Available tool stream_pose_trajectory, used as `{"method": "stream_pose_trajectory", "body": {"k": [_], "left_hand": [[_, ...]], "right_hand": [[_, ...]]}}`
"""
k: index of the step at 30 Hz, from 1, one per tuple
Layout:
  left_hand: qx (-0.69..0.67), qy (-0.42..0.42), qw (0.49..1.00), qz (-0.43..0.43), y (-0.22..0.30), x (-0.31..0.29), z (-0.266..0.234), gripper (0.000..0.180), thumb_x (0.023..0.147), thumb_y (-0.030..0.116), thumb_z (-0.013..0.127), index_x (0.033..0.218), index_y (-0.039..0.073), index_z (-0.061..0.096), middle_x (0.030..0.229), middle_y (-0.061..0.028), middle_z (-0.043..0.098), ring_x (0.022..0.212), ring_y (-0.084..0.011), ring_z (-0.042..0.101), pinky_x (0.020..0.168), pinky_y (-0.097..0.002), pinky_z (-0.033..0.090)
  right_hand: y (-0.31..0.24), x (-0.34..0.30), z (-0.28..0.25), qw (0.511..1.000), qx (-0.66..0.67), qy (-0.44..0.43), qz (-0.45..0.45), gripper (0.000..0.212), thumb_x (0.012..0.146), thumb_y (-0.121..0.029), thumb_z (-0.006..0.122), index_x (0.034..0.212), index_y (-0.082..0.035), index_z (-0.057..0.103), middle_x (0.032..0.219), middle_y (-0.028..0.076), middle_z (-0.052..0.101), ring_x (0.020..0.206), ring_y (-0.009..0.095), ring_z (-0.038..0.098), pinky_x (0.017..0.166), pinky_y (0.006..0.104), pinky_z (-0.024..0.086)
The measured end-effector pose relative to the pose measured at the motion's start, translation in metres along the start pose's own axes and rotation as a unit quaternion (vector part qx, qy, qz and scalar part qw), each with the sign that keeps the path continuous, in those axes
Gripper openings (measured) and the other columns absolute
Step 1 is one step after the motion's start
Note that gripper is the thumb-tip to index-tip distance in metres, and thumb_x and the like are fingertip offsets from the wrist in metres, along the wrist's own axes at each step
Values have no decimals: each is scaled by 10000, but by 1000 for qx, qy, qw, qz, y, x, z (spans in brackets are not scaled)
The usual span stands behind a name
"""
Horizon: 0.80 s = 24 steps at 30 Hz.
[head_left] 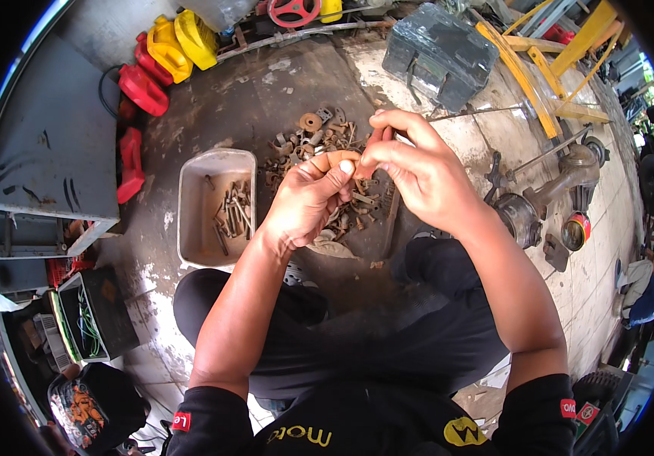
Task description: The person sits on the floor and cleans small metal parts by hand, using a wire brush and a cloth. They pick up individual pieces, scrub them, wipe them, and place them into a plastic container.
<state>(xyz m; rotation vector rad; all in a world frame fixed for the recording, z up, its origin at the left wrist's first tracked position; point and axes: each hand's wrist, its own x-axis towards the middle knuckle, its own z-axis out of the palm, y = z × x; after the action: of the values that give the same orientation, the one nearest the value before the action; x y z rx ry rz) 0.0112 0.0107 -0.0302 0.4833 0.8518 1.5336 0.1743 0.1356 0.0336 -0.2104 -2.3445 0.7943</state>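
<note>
My left hand (313, 191) and my right hand (427, 176) meet above a heap of rusty hardware (362, 216) on the floor. Thumbs and fingers of both hands are pinched together at one spot. Whatever small piece they hold there is too hidden to name. The heap has bolts, nuts and other small metal parts, with a round rusty washer (310, 123) at its far side. Left of my left hand stands a pale rectangular tub (192, 188), with several long bolts (234, 216) lying loose inside.
A black toolbox (441, 57) sits far right of the heap, beside a yellow frame (521, 80). Greasy machine parts (521, 216) lie to the right. Red jerry cans (143, 90) and yellow ones (167, 49) stand far left, near a grey cabinet (53, 144). Another person (649, 292) is at the right edge.
</note>
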Motion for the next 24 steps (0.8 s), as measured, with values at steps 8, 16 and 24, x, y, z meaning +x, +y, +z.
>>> {"method": "stream_pose_trajectory", "body": {"k": [8, 16, 24], "left_hand": [[-12, -8, 1000, -1, 3, 3, -2, 226, 1003, 192, 629, 1137, 13, 659, 954, -1, 672, 733, -52, 513, 670, -181, 453], [-40, -12, 999, -5, 7, 1, 0, 260, 1007, 204, 620, 1164, -1, 645, 966, -19, 675, 763, -70, 529, 716, -203, 477], [-21, 3, 1000, -1, 7, 1, 4, 243, 1003, 185, 627, 1160, 0, 650, 978, -19, 696, 758, -58, 525, 712, -195, 461]], "right_hand": [[-3, 0, 2, 1000, 6, 3, -12, 217, 844, 83, 659, 1021, -36, 696, 1179, 153, 584, 1008, 274, 643, 821, 347, 552], [-2, 1, 5, 999, 50, 16, 12, 199, 873, 90, 634, 1031, -18, 686, 1173, 139, 578, 1013, 252, 658, 815, 332, 557], [0, 1, 3, 998, 45, 27, 25, 207, 890, 57, 641, 1061, -46, 697, 1191, 135, 581, 1003, 262, 657, 814, 333, 549]]}}
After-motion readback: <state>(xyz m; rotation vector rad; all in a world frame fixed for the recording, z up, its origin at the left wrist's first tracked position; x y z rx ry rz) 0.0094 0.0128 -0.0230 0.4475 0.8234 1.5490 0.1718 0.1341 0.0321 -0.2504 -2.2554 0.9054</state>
